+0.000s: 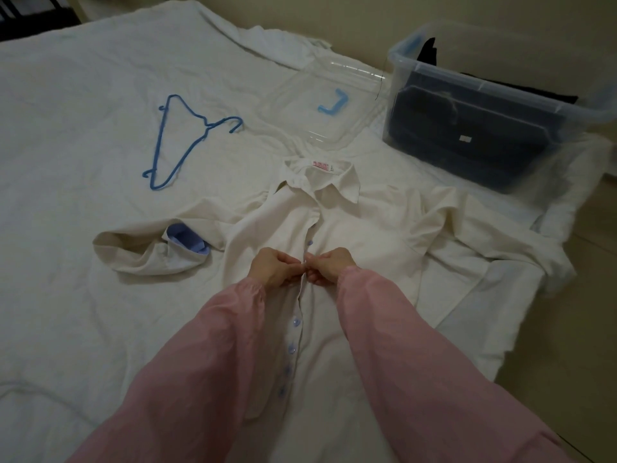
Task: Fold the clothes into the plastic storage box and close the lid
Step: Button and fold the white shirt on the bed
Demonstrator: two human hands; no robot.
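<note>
1. One big white bed sheet (83, 295) covers almost everything.
2. One white shirt (367, 228) lies flat on the sheet, near and in the middle, with its collar at the far end. It is not folded and not in the box.
3. One clear plastic storage box (500, 85) stands open at the far right, with dark clothes (467, 128) inside.
4. Its clear lid (300, 125) lies flat on the sheet, just left of the box.
5. One blue hanger (207, 124) lies to the far left of the lid.
6. Two pink sleeves (207, 362) reach in from the near side.
7. The left hand (272, 269) and right hand (329, 267) almost meet, and both pinch the shirt's front edge.
8. Small blue buttons (295, 320) run down the shirt front.
</note>
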